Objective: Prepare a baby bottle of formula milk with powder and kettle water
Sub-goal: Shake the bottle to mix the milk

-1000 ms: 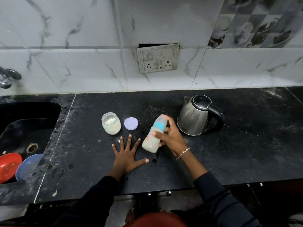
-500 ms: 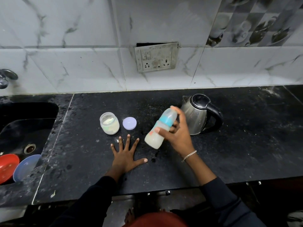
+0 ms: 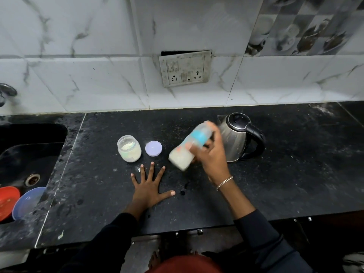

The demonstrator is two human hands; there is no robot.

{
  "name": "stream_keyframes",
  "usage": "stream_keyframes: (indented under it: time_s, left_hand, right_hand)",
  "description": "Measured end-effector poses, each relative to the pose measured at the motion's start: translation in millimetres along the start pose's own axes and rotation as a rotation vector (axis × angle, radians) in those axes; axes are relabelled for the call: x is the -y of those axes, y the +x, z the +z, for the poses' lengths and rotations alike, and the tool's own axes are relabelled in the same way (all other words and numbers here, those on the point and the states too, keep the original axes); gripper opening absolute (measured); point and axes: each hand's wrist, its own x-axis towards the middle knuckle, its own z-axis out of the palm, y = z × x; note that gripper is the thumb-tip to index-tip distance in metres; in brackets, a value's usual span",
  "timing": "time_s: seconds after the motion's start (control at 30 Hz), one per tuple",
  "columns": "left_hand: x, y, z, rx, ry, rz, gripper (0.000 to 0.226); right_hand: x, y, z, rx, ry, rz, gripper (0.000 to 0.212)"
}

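Note:
My right hand (image 3: 211, 154) grips a baby bottle (image 3: 187, 149) with a blue collar and white milk inside; the bottle is tilted, lifted above the black counter (image 3: 295, 174) and blurred. A steel kettle (image 3: 236, 138) with a black handle stands just behind that hand. My left hand (image 3: 148, 187) lies flat on the counter with fingers spread, holding nothing. Behind it, an open jar of white powder (image 3: 129, 148) stands next to its lilac lid (image 3: 153, 148), which lies flat.
A dark sink (image 3: 29, 150) at the left holds a red bowl (image 3: 7, 201) and a blue bowl (image 3: 27, 201). A tap (image 3: 6, 93) sticks out at the far left. A socket plate (image 3: 185, 68) hangs on the tiled wall. Small dark drops (image 3: 183, 191) mark the counter.
My right hand has moved the bottle up and to the right, toward the kettle, tilting it more. My left hand has stayed flat on the counter.

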Motion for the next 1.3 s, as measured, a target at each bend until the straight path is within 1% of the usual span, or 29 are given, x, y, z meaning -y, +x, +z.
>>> stream_keyframes:
  time_s: [0.03,0.07,0.13,0.17,0.23,0.27,0.3,0.37,0.4,0.47,0.5,0.57,0.6,0.63,0.7,0.73,0.8,0.83,0.87,0.93,0.97,1.0,1.03,1.07,1.1,1.17,1.2,1.23,1.3]
  left_hand:
    - [0,0,0,0.003,-0.004,0.000,0.119]
    - [0,-1,1,0.001,-0.006,-0.002,0.120]
    - [0,-1,0,0.007,-0.006,-0.003,0.121]
    - [0,0,-1,0.015,-0.007,-0.004,0.122]
    - [-1,1,-1,0.020,-0.011,-0.002,0.121]
    - [-1,0,-1,0.016,-0.014,-0.001,0.120]
    - [-1,0,-1,0.013,-0.015,-0.002,0.120]
    - [0,-1,-1,0.015,-0.016,-0.001,0.121]
    - [0,0,-1,0.013,-0.016,0.001,0.120]
    - [0,0,-1,0.009,-0.015,0.001,0.119]
    - [0,0,-1,0.001,-0.018,0.000,0.118]
    - [0,-1,3,-0.034,-0.033,0.011,0.118]
    - [1,-1,4,-0.048,-0.042,0.013,0.119]
    - [1,-1,4,-0.043,-0.036,0.009,0.119]
    - [-1,1,2,-0.015,-0.005,0.001,0.119]
    - [-1,1,2,-0.015,-0.006,0.001,0.120]
    - [1,0,3,-0.007,-0.026,0.007,0.121]
    - [1,0,1,-0.008,-0.028,0.009,0.119]
    - [1,1,2,-0.006,-0.023,0.007,0.119]
    - [-1,1,1,-0.007,-0.022,0.003,0.120]
    - [-1,2,1,-0.013,-0.030,0.006,0.120]
    - [-1,1,2,-0.016,-0.040,0.008,0.121]
    - [1,0,3,-0.017,-0.047,0.011,0.121]
    - [2,0,3,-0.022,-0.045,0.016,0.120]
    - [2,0,3,-0.026,-0.038,0.015,0.121]
    - [1,1,1,-0.014,-0.019,0.003,0.121]
    - [-1,1,1,-0.011,-0.014,0.001,0.119]
    - [-1,-1,0,-0.008,-0.014,0.001,0.119]
    - [-1,-2,1,-0.011,-0.026,0.001,0.120]
  right_hand:
    - [-1,1,-1,-0.050,0.050,0.009,0.088]
    - [1,1,2,-0.022,0.061,0.027,0.089]
    - [0,-2,6,0.163,-0.037,0.050,0.093]
    - [-3,-3,7,0.170,-0.055,0.041,0.091]
    - [-5,-2,6,0.007,0.040,0.034,0.087]
    - [-4,-1,5,-0.015,0.081,0.042,0.088]
    - [-4,-1,5,0.029,0.052,0.051,0.090]
    - [-4,-3,5,0.179,-0.054,0.052,0.092]
    - [-4,-3,6,0.142,-0.046,0.033,0.090]
    - [-6,-1,4,-0.024,0.058,-0.001,0.088]
    - [-5,0,3,-0.018,0.075,0.009,0.088]
    - [-3,-2,4,0.189,-0.040,0.050,0.089]
    - [-5,-4,5,0.261,-0.083,0.054,0.089]
    - [-6,-5,6,0.227,-0.064,0.046,0.088]
    - [-8,-3,4,0.068,0.040,0.032,0.085]
    - [-7,-3,4,0.072,0.055,0.044,0.085]
    - [-6,-4,3,0.251,-0.052,0.088,0.089]
    - [-7,-5,4,0.296,-0.080,0.091,0.089]
    - [-8,-6,5,0.244,-0.061,0.074,0.089]
    - [-13,-3,3,0.074,0.037,0.047,0.087]
    - [-12,-2,2,0.081,0.041,0.055,0.087]
    - [-11,-2,3,0.172,-0.018,0.077,0.088]
    - [-11,-4,4,0.304,-0.106,0.097,0.090]
    - [-12,-6,6,0.372,-0.161,0.095,0.090]
    - [-11,-7,8,0.332,-0.147,0.077,0.089]
    - [-11,-6,12,0.059,-0.004,0.036,0.084]
    - [-14,-4,10,-0.018,0.042,0.021,0.083]
    - [-11,-4,11,-0.017,0.048,0.029,0.084]
    - [-11,-7,11,0.147,-0.055,0.047,0.087]
